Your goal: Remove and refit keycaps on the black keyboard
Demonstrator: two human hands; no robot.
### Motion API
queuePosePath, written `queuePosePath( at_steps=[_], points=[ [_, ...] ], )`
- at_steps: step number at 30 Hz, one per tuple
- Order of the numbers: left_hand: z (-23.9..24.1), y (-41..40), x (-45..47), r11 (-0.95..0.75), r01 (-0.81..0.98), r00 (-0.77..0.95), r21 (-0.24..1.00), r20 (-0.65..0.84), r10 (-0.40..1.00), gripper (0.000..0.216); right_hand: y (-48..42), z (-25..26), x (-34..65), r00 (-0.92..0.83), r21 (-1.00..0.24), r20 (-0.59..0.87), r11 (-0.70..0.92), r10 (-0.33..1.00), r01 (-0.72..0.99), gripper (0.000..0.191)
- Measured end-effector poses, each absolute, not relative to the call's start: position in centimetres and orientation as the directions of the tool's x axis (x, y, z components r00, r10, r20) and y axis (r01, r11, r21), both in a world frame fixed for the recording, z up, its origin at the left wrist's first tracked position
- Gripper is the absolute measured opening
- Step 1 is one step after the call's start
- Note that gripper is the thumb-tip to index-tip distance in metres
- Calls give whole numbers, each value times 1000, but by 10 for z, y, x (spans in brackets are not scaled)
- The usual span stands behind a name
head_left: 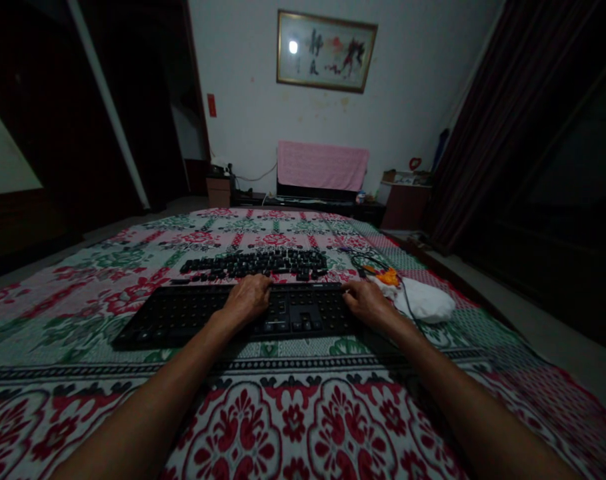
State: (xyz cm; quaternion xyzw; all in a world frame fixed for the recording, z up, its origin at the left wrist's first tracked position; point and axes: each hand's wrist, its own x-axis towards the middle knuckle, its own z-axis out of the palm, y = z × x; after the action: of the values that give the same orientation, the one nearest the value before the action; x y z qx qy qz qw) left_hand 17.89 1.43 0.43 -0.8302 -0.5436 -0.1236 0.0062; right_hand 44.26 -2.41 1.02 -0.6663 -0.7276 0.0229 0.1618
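A black keyboard (183,310) with most of its keycaps off lies flat on the patterned bedspread (293,413). A few caps remain on its lower rows. My left hand (247,297) rests over its middle, fingers curled in near the top edge; what lies under the fingertips is hidden. At the right end, my right hand (367,300) has thumb and fingers closed on the keyboard's edge. Just beyond the keyboard, loose black keycaps (255,262) are spread in rough rows.
Right of my right hand lie a white cloth-like bundle (427,301), an orange item (387,276) and a dark cable (365,257). Further off stand a low cabinet with a pink towel (323,165) over a screen, a framed picture (327,51) and a dark curtain (507,113).
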Motion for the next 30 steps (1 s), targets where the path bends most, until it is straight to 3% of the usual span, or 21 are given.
queuePosePath(
  at_steps=[3,7,10,17,20,23,30],
  points=[
    [1,15,180,-400,907,371,129,202,906,33,-19,5,449,-43,-366,216,122,975,923,28],
    [-1,17,178,-384,913,351,138,211,912,34,-10,-5,460,1,-631,125,79,992,771,32],
    [0,18,177,-384,913,354,138,200,913,35,-6,-11,463,10,-687,125,80,992,722,33],
    [1,20,176,-378,914,352,144,175,919,36,-8,-3,468,-18,-587,106,77,994,806,34],
    [1,20,176,-380,914,354,143,178,918,36,-2,10,461,43,-443,250,74,967,893,30],
    [2,20,177,-380,916,356,126,179,917,35,13,21,440,-107,-321,313,211,944,923,27],
    [3,18,178,-370,917,343,145,182,921,34,52,25,392,-283,-109,185,306,941,946,27]
  ],
)
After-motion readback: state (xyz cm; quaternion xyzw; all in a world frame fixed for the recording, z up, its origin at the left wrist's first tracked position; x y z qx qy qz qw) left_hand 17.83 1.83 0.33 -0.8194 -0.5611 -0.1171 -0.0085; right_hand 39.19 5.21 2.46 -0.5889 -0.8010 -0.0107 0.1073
